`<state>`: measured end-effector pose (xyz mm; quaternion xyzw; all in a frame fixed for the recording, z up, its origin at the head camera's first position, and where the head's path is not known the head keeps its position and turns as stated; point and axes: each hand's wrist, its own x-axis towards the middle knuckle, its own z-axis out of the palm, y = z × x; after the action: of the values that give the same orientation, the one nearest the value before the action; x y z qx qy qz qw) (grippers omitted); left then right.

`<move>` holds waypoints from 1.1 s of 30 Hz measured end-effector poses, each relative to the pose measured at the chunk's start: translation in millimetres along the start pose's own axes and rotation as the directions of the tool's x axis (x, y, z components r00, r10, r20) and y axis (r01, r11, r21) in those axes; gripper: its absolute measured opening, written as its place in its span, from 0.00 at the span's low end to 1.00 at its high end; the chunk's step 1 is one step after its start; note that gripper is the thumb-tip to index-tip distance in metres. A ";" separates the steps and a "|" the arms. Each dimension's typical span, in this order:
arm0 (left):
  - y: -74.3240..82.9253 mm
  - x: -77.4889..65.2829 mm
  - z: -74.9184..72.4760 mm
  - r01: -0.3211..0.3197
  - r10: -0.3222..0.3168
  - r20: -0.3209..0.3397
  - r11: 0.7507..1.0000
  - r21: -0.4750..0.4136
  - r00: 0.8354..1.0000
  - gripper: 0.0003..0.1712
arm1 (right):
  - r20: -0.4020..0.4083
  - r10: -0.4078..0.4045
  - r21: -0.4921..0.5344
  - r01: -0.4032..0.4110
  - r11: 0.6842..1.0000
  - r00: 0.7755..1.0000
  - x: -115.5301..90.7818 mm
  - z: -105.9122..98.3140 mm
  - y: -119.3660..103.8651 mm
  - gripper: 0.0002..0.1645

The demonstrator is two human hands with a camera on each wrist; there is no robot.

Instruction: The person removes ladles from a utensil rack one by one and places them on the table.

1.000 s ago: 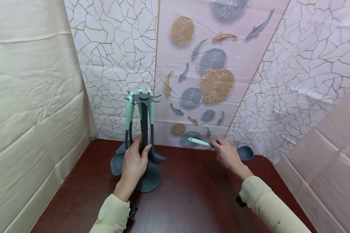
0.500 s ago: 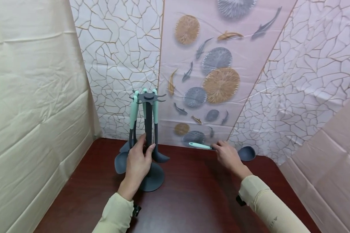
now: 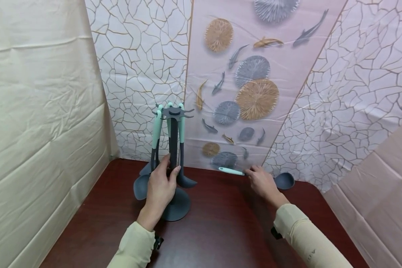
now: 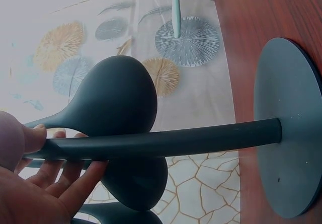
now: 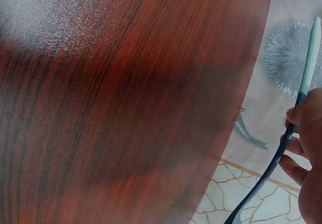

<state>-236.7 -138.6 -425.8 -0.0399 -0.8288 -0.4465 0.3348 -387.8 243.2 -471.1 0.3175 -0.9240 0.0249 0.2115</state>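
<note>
My left hand (image 3: 161, 186) grips the dark post of a utensil stand (image 3: 175, 149), thumb and fingers around it. The stand is upright on its round base (image 4: 289, 128). Several utensils with mint handles (image 3: 156, 130) hang from its hooked top, their dark heads (image 4: 118, 95) near my fingers. To the right, my right hand (image 3: 262, 183) pinches a ladle (image 3: 231, 171) by its dark shaft. The ladle lies roughly level, mint handle pointing left toward the stand, round grey bowl (image 3: 284, 181) to the right. In the right wrist view, thumb and fingers close on its shaft (image 5: 274, 161).
A dark red wooden table (image 3: 217, 223) lies beneath both hands. Behind it hangs a patterned cloth (image 3: 144, 67) with fish and round shapes. Cream cloth (image 3: 47, 111) closes the left side, and pinkish cloth (image 3: 378, 186) the right.
The camera view has shifted slightly, so the stand appears farther right. The ladle has dipped a little in my right hand. My left hand keeps its grip on the post.
</note>
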 end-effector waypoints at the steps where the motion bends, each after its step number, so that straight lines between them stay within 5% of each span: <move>1: 0.1 0.2 0.0 0.003 -0.003 0.001 1.000 -0.001 1.000 0.24 | 0.007 0.003 -0.003 -0.003 1.000 1.000 0.0 1.3 0.6 0.19; 21: -1.3 2.2 -0.6 0.004 -0.004 0.005 1.000 0.018 1.000 0.23 | 0.095 0.096 -0.035 -0.093 0.995 0.991 -13.5 25.9 13.7 0.16; 33: -3.1 1.1 1.6 -0.010 0.010 -0.003 1.000 0.020 1.000 0.23 | 0.079 0.103 -0.034 -0.101 0.994 0.991 -15.1 38.7 16.4 0.18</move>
<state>-239.5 -139.5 -428.0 -0.0402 -0.8324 -0.4368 0.3388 -401.4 258.0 -511.0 0.2673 -0.9472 0.0092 0.1771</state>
